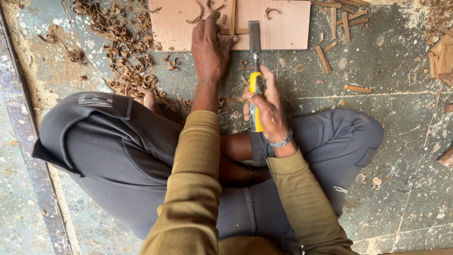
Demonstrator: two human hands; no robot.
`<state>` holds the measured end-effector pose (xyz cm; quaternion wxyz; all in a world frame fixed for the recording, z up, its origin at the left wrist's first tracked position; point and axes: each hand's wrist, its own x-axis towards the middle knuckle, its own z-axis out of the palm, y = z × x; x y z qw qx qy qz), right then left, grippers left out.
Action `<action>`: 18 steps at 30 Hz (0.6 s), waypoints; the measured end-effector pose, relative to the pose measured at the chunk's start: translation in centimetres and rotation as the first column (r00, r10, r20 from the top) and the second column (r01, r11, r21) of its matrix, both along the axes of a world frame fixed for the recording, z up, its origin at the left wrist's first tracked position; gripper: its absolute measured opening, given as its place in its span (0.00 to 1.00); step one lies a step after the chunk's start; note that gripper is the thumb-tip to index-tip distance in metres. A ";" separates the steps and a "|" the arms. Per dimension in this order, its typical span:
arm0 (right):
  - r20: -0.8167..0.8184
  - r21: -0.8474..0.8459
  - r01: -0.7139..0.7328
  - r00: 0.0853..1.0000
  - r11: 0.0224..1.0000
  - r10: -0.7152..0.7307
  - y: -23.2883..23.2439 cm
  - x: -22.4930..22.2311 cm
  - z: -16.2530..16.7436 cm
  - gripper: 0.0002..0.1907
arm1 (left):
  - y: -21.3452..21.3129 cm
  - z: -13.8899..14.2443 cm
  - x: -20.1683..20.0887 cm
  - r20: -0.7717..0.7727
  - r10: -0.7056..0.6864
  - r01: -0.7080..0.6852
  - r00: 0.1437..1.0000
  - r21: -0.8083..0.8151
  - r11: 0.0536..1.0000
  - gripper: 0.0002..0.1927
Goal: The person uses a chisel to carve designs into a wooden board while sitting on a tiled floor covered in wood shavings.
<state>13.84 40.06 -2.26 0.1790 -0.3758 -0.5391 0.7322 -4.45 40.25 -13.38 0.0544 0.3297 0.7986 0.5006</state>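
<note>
My right hand (264, 105) grips the yellow handle of a chisel (255, 71). Its flat steel blade points away from me and lies on the near edge of a pale wooden board (283, 28) on the floor. My left hand (210, 45) presses flat on that board, fingers spread, beside a thin wooden strip (232, 16) that stands across it. I sit cross-legged in grey trousers, with mustard sleeves on both arms.
Curled wood shavings (118, 42) pile up on the stone floor left of the board. Short wooden offcuts (339, 23) lie to the right, more at the far right edge (441, 56). A metal rail (23, 141) runs along the left.
</note>
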 end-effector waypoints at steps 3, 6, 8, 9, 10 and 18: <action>-0.052 -0.126 0.000 0.999 0.992 -0.006 -1.0 -0.2 0.1 0.37 | 0.0 -0.1 0.0 -0.018 0.027 -0.026 0.999 0.005 1.000 0.36; -0.055 -0.197 0.012 0.998 0.980 -0.024 -1.5 -0.4 0.2 0.39 | 0.0 0.0 0.1 -0.037 0.041 -0.041 0.998 0.009 0.999 0.38; -0.064 -0.225 0.014 0.998 0.974 -0.029 -1.5 -0.5 0.3 0.40 | 0.1 0.1 0.1 -0.067 0.044 -0.046 0.997 -0.029 0.999 0.39; -0.065 -0.239 0.016 0.997 0.971 -0.032 -1.5 -0.6 0.3 0.40 | 0.1 0.2 0.1 -0.081 0.047 -0.051 0.996 -0.046 0.998 0.40; -0.065 -0.255 0.017 0.997 0.967 -0.035 -1.5 -0.7 0.4 0.40 | 0.2 0.3 0.1 -0.069 0.054 -0.058 0.996 -0.049 0.997 0.40; 0.101 -0.213 0.041 0.995 0.976 -0.020 -1.4 -1.2 1.0 0.38 | 0.3 0.5 0.2 -0.055 0.054 -0.058 0.997 -0.077 0.995 0.42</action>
